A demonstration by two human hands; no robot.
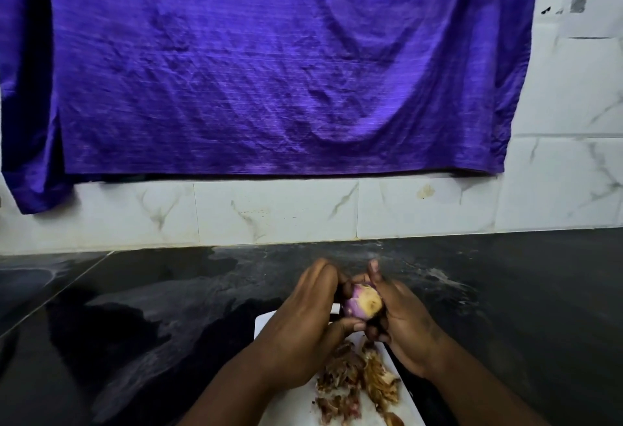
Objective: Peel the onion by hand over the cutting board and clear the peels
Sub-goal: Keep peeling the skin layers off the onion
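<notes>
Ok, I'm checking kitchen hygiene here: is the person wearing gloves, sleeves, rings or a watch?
No. The left hand and right hand are bare: no gloves or rings show. Both forearms are uncovered to the frame edge, with no sleeve or watch in view.

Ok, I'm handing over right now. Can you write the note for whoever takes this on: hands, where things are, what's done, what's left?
Left hand: grips the onion from its left side.
Right hand: grips the same onion from the right.
The onion is held above the far end of the white cutting board. The side in view is mostly bare and pale purple.
Done: a pile of peels lies on the board.
Left: strip any skin on the hidden side, then clear the peels.
</notes>
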